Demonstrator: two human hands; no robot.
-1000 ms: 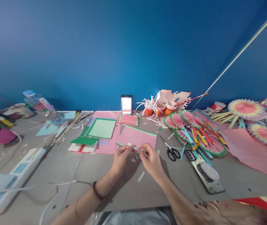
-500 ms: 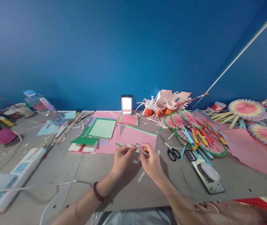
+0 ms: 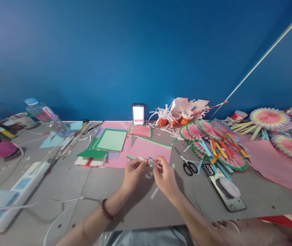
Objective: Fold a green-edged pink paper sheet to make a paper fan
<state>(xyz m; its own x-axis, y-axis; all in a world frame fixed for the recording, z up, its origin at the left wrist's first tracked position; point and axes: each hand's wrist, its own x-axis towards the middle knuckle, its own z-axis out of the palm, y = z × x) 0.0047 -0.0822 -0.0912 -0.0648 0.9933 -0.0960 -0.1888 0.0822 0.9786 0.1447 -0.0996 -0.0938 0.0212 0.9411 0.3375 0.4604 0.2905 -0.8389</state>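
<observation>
My left hand (image 3: 133, 173) and my right hand (image 3: 166, 176) meet above the table with thumbs and forefingers pinched. Between them is a thin white strip (image 3: 157, 165), with a small pale piece marked in grey (image 3: 150, 160) at the fingertips. What exactly that piece is, I cannot make out. Just beyond the fingers lies a pink sheet (image 3: 151, 149) with green edges. A loose white strip (image 3: 154, 193) rests on the table below the right hand. Black-handled scissors (image 3: 187, 164) lie to the right of my hands.
Pink-and-green folded paper fans (image 3: 194, 140) pile up at right, near a phone (image 3: 212, 174). Red paper cups (image 3: 185, 118) and a small upright screen (image 3: 138, 114) stand by the wall. Left are green sheets (image 3: 110, 140), a plastic bottle (image 3: 51, 118) and a power strip (image 3: 25, 191).
The small marked piece between my fingertips has turned slightly and shows more of its face. Both hands keep the same place and pinch.
</observation>
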